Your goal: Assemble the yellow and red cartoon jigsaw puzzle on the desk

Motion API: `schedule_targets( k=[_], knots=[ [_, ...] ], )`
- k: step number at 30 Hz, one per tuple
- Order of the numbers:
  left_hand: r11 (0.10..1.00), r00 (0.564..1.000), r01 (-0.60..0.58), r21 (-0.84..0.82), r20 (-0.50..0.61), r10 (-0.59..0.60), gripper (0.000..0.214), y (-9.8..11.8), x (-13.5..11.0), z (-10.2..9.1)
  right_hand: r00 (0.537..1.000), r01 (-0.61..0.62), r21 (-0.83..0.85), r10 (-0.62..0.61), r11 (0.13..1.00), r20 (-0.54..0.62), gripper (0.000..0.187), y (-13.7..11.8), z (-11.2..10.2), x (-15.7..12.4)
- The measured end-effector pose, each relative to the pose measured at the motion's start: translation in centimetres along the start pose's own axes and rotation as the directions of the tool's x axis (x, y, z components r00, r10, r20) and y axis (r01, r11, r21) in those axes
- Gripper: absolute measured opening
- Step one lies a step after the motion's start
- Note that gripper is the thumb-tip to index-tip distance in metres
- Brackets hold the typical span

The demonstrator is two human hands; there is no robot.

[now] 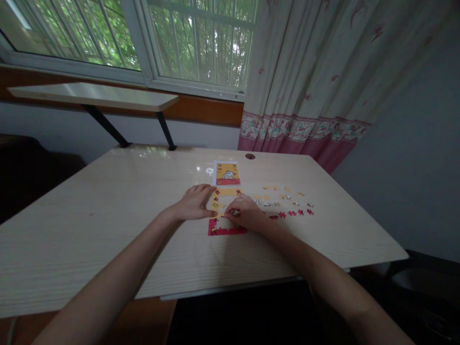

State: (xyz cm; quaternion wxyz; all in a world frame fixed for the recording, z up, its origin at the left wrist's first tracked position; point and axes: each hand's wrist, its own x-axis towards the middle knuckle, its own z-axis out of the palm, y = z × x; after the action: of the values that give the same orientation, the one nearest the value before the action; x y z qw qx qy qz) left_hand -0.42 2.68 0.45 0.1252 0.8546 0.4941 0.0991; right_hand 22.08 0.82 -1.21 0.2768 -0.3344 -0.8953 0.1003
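Observation:
A partly assembled jigsaw puzzle [227, 231] lies on the table, its yellow upper border and red lower border joined around a gap in the middle. My left hand [196, 203] rests along its left edge, thumb and fingers spread apart, with the fingertips touching the yellow side. Over the inner left part of the frame, my right hand [246, 213] pinches thumb and forefinger together on a small puzzle piece, mostly hidden by the fingers. Just above the puzzle sits a reference picture [227, 173] of a white animal on yellow and red.
Loose puzzle pieces [282, 215] in yellow, white and red lie in rows right of the puzzle. A raised shelf [97, 95] on black legs stands at the back left of the table [125, 211]. Behind are a window and a curtain [287, 86].

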Motion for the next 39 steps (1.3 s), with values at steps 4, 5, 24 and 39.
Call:
schedule_targets(
  k=[4,5,24,39],
  knots=[
    [0.999,0.999,0.037,-0.02,-0.011,-0.038,0.084,-0.1,0.1,0.3,1.0,0.012,-0.018,-0.012,1.0,0.01,0.007,0.1,-0.1,-0.1],
    [0.999,0.999,0.046,-0.026,-0.008,-0.047,0.083,-0.1,0.2,0.4,1.0,0.015,-0.025,-0.015,1.0,0.008,0.007,0.1,-0.1,-0.2],
    [0.994,0.998,0.049,-0.1,0.047,-0.045,0.088,-0.5,0.2,0.2,0.99,0.081,-0.046,-0.075,0.996,0.12,0.009,-0.2,-1.3,-0.3],
    [0.994,0.997,0.081,-0.072,0.001,-0.081,0.087,-0.3,0.4,0.5,0.993,0.088,-0.033,-0.085,0.996,0.085,0.009,-0.3,-0.9,-0.2]
  ],
)
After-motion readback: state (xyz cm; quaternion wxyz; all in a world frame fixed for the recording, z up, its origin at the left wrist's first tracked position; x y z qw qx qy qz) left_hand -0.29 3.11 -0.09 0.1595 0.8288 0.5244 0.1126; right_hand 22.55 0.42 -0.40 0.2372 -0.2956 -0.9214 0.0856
